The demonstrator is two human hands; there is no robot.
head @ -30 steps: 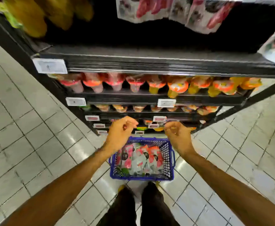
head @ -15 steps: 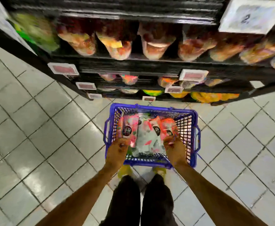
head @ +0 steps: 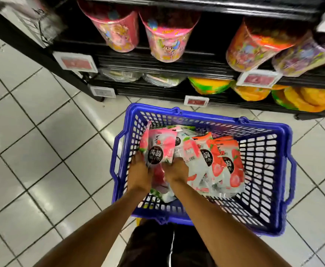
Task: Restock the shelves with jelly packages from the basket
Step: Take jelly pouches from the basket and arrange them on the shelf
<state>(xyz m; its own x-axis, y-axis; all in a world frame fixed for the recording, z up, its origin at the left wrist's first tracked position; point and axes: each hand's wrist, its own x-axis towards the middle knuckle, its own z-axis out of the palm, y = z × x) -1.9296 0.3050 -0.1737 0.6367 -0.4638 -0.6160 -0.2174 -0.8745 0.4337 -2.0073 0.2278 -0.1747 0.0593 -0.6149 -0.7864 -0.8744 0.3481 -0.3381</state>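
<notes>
**Grabbing a jelly pack out of the basket**

Can't see the fingertips of either hand, tucked away behind the pink jelly package (head: 158, 149). Clearly gripped though: by the left hand (head: 139, 170) on its left edge and by the right hand (head: 177, 169) at its lower right corner, with fingers curled round it. Sitting at the left end of the blue basket (head: 205, 120) on the floor tiles (head: 42, 151). Partly covering more jelly packages (head: 215, 160) just to the right. Printed with white Chinese characters on a dark round badge, looks like 蒟蒻. Way too blurry to read the price tags (head: 75, 63) on the far shelves (head: 157, 66). Same with the pink tubs (head: 119, 29) up there, cut off at the top.
</notes>
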